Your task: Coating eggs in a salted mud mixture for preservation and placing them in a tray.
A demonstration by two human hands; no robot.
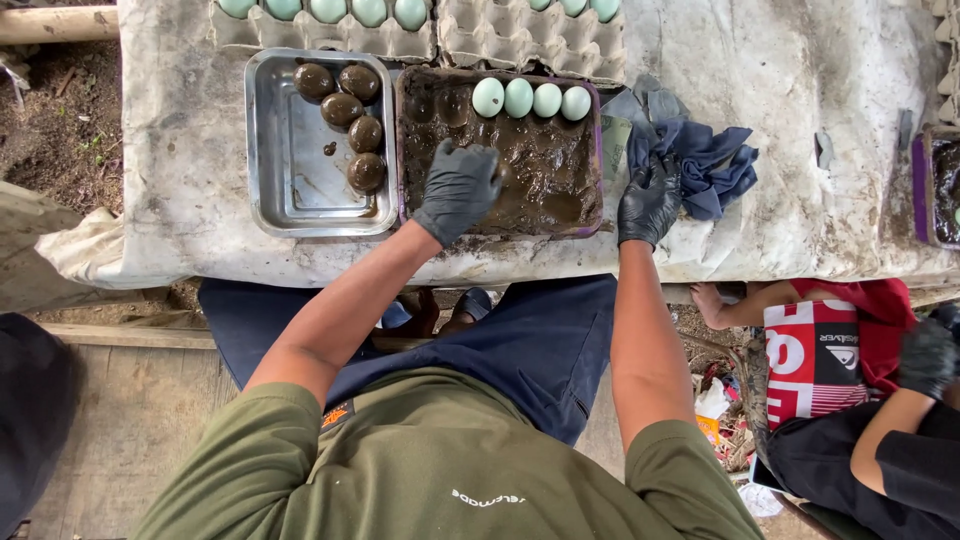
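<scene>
A: What is the left hand doing?

B: It is reaching into the mud tray, gloved in black, its fingers curling down over something in the dark mud. I cannot tell whether they are gripping an egg or only pressing into the mud, since the glove is hiding what lies under it.

A: And the right hand?

B: It is resting at the tray's right edge, its fingers bending onto a blue cloth that is lying crumpled on the table. Whether they are pinching the cloth or only touching it, I cannot tell.

A: What is sitting around them?

B: 4 pale green eggs are lying in a row along the far side of the mud tray, clean, well clear of the left hand. Just left of that tray a steel tray is holding 5 mud-coated eggs bunched toward its right side. Beyond both trays, 2 grey cardboard egg cartons are holding more pale eggs.

A: Is anything crowding the hands?

B: The 2 trays are touching side by side, so the steel tray's rim is sitting close to the left wrist. Another mud tray is showing at the table's right end, and another person's gloved hand is hanging below the table edge there.
</scene>
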